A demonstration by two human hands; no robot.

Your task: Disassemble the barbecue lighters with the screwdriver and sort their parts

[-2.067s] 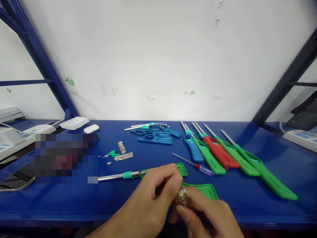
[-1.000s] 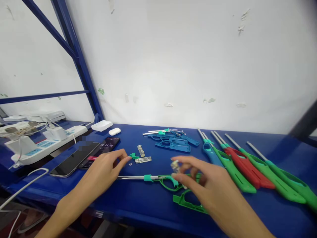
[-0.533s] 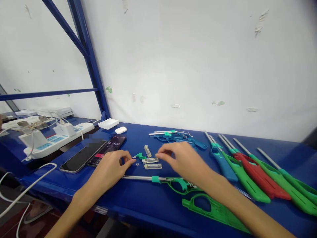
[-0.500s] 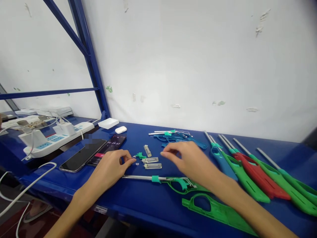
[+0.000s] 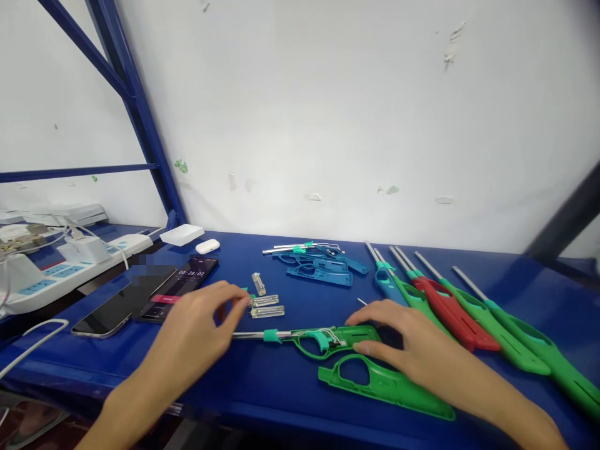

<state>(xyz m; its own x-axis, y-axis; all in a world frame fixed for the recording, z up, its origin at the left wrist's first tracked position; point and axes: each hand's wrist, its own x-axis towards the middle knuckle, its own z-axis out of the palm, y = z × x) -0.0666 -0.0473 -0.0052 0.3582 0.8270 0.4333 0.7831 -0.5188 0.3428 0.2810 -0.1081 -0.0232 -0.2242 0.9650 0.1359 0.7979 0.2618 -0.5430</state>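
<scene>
My left hand (image 5: 197, 325) has thumb and forefinger pinched beside a small teal piece (image 5: 248, 294); anything between the tips is too small to make out. Close to those tips lie several clear fuel cartridges (image 5: 267, 311). My right hand (image 5: 417, 344) grips the handle end of an opened green lighter (image 5: 312, 340), finger on the far edge, thumb on the near one. Its metal tube, teal trigger and wires show in the shell. In front of it is a loose green shell half (image 5: 394, 390), its hollow side up.
Blue lighter parts (image 5: 321, 272) lie near the wall. Assembled lighters, one of them red (image 5: 454, 306), line the right side. At left are two phones (image 5: 180, 290), a white earbud case (image 5: 207, 247), a white box (image 5: 182, 235) and a power strip (image 5: 70, 269).
My right hand has come down from the air onto the open green lighter's handle. My left hand stays pinched by the small parts. The view has shifted to the right.
</scene>
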